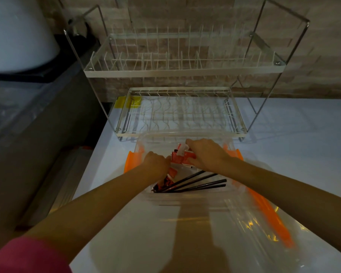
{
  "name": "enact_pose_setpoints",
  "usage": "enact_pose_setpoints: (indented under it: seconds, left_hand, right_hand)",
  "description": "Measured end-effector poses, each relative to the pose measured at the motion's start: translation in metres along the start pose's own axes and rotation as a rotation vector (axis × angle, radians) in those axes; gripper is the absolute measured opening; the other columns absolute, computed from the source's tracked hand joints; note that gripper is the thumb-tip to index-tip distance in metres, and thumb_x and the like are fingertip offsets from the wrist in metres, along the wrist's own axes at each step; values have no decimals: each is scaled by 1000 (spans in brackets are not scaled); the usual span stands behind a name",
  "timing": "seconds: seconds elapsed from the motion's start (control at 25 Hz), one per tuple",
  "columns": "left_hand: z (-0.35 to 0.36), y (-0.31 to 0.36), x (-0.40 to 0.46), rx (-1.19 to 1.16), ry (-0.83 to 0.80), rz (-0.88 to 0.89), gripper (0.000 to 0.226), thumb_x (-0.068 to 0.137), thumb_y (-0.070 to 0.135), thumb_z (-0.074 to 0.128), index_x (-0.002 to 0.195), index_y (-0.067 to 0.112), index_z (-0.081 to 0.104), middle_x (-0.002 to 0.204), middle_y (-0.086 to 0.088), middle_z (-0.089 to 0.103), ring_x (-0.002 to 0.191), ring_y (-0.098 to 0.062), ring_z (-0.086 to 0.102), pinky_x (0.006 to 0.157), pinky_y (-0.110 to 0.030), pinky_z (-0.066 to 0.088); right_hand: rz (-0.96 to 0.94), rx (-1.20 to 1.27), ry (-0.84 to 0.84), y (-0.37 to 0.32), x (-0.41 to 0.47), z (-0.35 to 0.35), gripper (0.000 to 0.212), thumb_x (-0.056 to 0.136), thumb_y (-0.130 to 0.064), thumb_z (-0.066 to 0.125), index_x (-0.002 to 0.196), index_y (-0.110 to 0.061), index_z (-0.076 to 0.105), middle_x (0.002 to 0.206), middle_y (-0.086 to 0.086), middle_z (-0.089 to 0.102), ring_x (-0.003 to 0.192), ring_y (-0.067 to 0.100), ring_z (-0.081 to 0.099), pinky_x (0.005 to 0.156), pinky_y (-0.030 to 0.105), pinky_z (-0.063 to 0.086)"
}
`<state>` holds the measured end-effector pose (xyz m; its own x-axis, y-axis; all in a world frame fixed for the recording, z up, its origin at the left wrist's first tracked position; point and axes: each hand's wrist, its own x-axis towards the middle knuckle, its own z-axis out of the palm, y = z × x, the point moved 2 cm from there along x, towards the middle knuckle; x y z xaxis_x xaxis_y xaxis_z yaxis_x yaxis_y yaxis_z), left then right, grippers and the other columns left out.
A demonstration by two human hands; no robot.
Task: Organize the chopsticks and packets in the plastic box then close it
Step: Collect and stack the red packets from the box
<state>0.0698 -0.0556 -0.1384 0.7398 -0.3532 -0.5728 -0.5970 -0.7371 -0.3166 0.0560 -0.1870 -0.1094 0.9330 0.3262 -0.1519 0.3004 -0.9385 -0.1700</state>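
Note:
A clear plastic box with orange side latches stands on the white counter. Several black chopsticks lie slanted in its near half. Red and white packets are bunched in its far half. Both hands reach into the box. My right hand grips the top of the packet bunch. My left hand presses on the packets from the left, fingers curled; more red packets lie under it. The clear lid with an orange clip lies to the right front.
A two-tier wire dish rack stands right behind the box, against a brick wall. The counter's left edge drops to a dark unit. A white rounded object sits at the far left.

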Motion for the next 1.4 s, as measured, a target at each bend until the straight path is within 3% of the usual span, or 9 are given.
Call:
enact_pose_setpoints:
  seconds: [0.2, 0.44, 0.6, 0.8, 0.96, 1.04, 1.16, 1.28, 1.4]
  left_hand:
    - [1, -1, 5, 26, -10, 32, 81, 77, 37, 67, 140, 10, 23, 124, -9, 57, 114, -26, 55, 94, -33, 39]
    - [2, -2, 7, 66, -71, 64, 63, 81, 33, 63, 136, 18, 35, 124, -5, 59, 115, -24, 55, 94, -31, 40]
    - [-3, -1, 0, 82, -55, 74, 52, 85, 23, 58, 134, 14, 40, 124, -7, 58, 113, -24, 57, 88, -30, 45]
    - [-1, 9, -8, 214, 52, 108, 37, 94, 25, 43, 128, 13, 45, 96, -2, 58, 111, -23, 57, 80, -29, 40]
    - [-4, 7, -12, 176, 12, 100, 36, 92, 23, 47, 126, 11, 47, 122, -7, 58, 112, -23, 57, 79, -28, 41]
    - [-9, 0, -11, 53, -13, 53, 36, 91, 20, 49, 125, 9, 49, 116, -8, 59, 105, -24, 59, 75, -28, 43]
    - [-16, -7, -13, -10, -51, 32, 41, 87, 26, 56, 123, 7, 51, 107, -7, 61, 85, -19, 57, 57, -25, 37]
    - [-15, -8, -13, -17, -71, 50, 49, 85, 34, 60, 125, 8, 50, 122, -8, 60, 99, -21, 58, 70, -26, 38]
    - [-21, -6, -16, -33, -30, 75, 44, 90, 30, 52, 128, 9, 45, 126, -10, 56, 113, -26, 55, 81, -31, 44]
  right_hand:
    - [-10, 26, 9, 0, -3, 1, 38, 90, -31, 54, 115, -3, 47, 109, 19, 64, 97, 35, 61, 75, 38, 48]
    - [-15, 13, -22, 0, -1, 5, 36, 91, -30, 52, 114, -3, 47, 110, 19, 63, 98, 36, 60, 68, 34, 40]
    - [-7, 14, -14, 0, -3, 2, 35, 90, -29, 53, 114, -4, 49, 109, 19, 64, 98, 36, 60, 75, 39, 47]
    - [13, -7, -18, -3, -5, -1, 31, 90, -20, 51, 116, -4, 48, 115, 17, 63, 103, 35, 59, 79, 39, 48]
    - [26, 0, -23, -4, -6, -3, 33, 90, -22, 51, 118, -4, 47, 116, 17, 62, 105, 35, 59, 81, 42, 48]
    - [26, 16, -9, -4, -7, -4, 34, 90, -23, 51, 118, -4, 47, 114, 18, 63, 103, 35, 59, 79, 40, 48]
    - [3, 28, 40, -5, -9, -9, 33, 90, -22, 52, 118, -4, 48, 113, 17, 63, 101, 35, 60, 71, 33, 42]
    - [4, 57, 91, -5, -14, -18, 31, 89, -21, 51, 115, -6, 49, 110, 16, 64, 98, 35, 61, 72, 35, 45]
    - [8, 90, 132, -1, -20, -24, 31, 89, -23, 53, 114, -6, 49, 109, 15, 65, 97, 33, 61, 75, 37, 47]
